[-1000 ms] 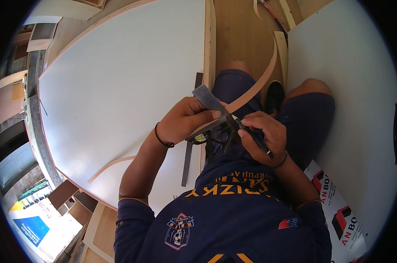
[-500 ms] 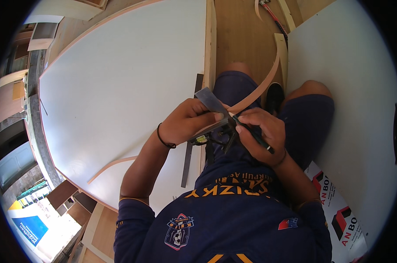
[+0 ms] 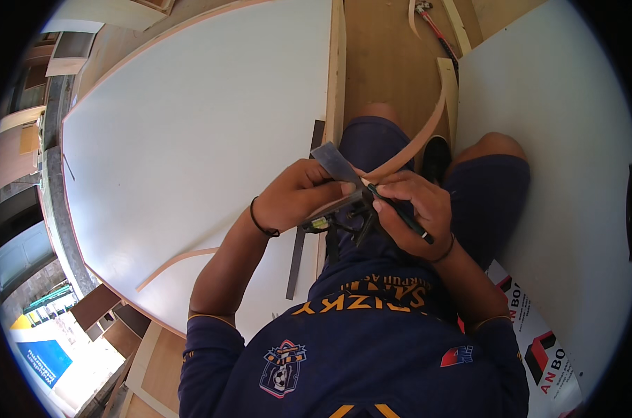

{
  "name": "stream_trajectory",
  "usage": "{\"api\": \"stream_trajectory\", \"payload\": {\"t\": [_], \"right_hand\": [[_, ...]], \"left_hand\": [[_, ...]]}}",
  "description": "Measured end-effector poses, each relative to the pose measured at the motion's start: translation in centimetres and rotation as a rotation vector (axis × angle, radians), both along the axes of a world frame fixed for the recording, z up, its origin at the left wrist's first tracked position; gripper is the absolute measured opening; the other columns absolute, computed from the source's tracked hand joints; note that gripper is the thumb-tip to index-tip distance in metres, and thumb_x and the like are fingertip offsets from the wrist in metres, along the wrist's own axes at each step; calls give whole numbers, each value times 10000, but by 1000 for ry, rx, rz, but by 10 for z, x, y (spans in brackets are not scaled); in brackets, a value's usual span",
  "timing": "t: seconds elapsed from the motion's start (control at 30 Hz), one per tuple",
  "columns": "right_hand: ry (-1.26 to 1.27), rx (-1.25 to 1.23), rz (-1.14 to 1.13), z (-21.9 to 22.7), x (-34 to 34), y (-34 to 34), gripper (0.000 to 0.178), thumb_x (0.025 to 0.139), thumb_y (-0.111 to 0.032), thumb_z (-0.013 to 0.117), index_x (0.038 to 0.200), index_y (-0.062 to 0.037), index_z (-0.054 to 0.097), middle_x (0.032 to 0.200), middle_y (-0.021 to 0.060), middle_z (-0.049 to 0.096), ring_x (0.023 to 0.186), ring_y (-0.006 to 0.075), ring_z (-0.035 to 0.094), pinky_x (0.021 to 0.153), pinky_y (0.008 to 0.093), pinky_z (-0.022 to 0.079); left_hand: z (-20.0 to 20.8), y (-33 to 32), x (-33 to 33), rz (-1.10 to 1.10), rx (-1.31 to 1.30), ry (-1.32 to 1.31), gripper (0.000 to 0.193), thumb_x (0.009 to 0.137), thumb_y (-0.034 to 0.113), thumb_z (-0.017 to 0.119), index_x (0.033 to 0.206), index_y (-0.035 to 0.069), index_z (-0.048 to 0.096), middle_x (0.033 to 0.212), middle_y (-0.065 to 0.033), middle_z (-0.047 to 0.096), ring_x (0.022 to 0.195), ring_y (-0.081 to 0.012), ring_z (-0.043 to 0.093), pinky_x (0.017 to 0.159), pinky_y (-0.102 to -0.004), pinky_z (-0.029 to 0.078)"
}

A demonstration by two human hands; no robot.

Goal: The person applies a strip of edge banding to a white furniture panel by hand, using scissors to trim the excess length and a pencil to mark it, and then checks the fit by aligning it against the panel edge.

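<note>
My left hand (image 3: 303, 196) is closed around a combination square and a long thin wooden strip (image 3: 415, 148), pinching them together with the thumb on top. The square's metal blade (image 3: 335, 164) sticks out beyond the fingers; its dark head with a small yellow-green level vial (image 3: 321, 223) hangs below. A dark green pencil (image 3: 410, 221) is gripped in my right hand (image 3: 427, 202), its bare wood tip at the strip beside the blade. From there the strip curves up to the right, and its other end rests on the white board (image 3: 169, 139) to the left.
A dark flat bar (image 3: 296, 268) lies along the board's near edge. Beyond my knees, a hammer with a red and black handle (image 3: 440, 33) lies near a pale wooden batten (image 3: 449, 104). A second white panel (image 3: 553, 118) stands at right, beside a printed sheet (image 3: 539, 338).
Both hands stay nearly in place. The pencil tip has shifted very slightly along the blade; the square and strip keep their positions in my left hand.
</note>
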State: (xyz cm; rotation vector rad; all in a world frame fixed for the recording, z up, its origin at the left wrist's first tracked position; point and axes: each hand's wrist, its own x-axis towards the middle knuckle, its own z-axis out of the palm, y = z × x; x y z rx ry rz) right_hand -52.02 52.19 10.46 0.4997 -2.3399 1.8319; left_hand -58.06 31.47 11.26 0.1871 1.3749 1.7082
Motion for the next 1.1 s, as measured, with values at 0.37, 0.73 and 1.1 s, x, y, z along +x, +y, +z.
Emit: {"api": "stream_trajectory", "payload": {"t": [0.37, 0.73, 1.1], "right_hand": [[0, -12, -24, -6, 0, 1, 161, 703, 15, 654, 854, 6, 601, 804, 131, 628, 585, 171, 579, 525, 244, 454], [-480, -202, -119, -26, 22, 4, 211, 937, -160, 476, 982, 19, 577, 873, 66, 634, 764, 101, 587, 668, 231, 466], [-730, -179, 52, -34, 29, 7, 173, 917, -147, 491, 920, 8, 566, 696, 46, 590, 597, 94, 549, 567, 226, 450]], "left_hand": [[1, 3, -1, 33, -21, -1, 200, 891, 63, 515, 1059, -20, 586, 902, -45, 623, 814, -87, 574, 733, -242, 457], [-2, -14, 3, 61, -188, 138, 258, 896, 152, 549, 1091, -12, 590, 935, -46, 638, 871, -97, 571, 801, -257, 452], [-3, -70, 6, 302, -516, 160, 305, 795, 97, 646, 1061, -31, 568, 880, -67, 618, 818, -151, 596, 690, -277, 493]]}}
